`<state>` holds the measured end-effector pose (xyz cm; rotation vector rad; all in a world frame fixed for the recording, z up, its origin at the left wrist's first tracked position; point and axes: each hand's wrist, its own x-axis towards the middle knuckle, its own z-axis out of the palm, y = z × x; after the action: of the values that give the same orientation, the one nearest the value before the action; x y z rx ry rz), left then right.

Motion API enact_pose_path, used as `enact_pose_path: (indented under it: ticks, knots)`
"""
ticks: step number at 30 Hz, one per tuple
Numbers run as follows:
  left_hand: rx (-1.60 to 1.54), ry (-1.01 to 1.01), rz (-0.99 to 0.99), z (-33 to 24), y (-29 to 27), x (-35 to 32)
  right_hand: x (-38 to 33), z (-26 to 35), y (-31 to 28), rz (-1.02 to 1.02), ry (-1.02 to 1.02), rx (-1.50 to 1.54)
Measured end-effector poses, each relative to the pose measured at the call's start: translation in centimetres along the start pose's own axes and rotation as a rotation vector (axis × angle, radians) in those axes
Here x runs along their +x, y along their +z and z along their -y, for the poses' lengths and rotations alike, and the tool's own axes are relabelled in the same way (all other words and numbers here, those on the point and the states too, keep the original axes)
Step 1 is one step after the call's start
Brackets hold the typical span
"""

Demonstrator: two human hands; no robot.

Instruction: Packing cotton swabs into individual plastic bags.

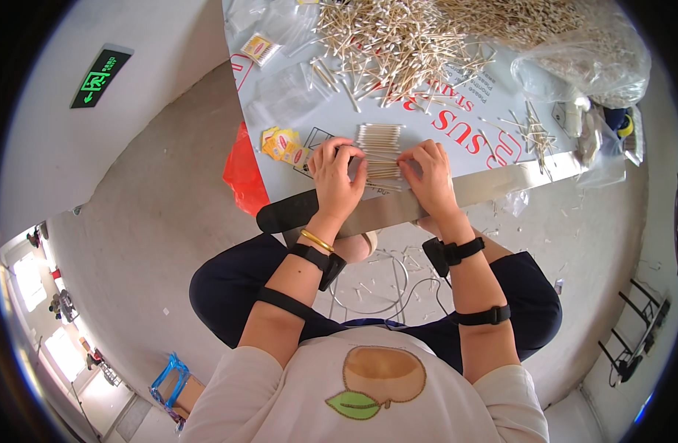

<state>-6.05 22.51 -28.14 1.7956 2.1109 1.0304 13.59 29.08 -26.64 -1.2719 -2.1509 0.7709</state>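
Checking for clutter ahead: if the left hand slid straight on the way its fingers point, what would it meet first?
Probably the neat row of cotton swabs just beyond the left hand; the loose swab pile lies farther on.

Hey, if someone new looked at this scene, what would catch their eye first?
Probably the big heap of cotton swabs at the far side of the table. Next, the left hand and right hand at the near edge, pressing on a neat row of swabs between them.

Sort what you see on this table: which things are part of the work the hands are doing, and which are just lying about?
In use: left hand, right hand, neat row of cotton swabs, loose swab heap, small yellow labels.

Lying about: red plastic bag, clear bag.
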Motion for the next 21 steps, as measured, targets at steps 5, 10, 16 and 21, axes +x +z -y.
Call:
enact_pose_path:
  ticks: [5,10,16,21]
  knots:
    - [-0.036,-0.03,-0.025,-0.17,-0.1,-0.01,0.3,0.03,0.14,0.022,0.105,0.023]
    - [0.017,0.015,-0.004,-0.03,0.04,-0.14,0.2,-0.25,0.45,-0.009,0.077,0.041]
    - [0.043,0.011,-0.001,0.0,0.2,-0.11,0.22,-0.08,0.08,0.032,0.02,-0.028]
    - [0.05,0.012,-0.006,-0.08,0.2,-0.05,0.34,0.44,-0.36,0.038,-0.003,-0.028]
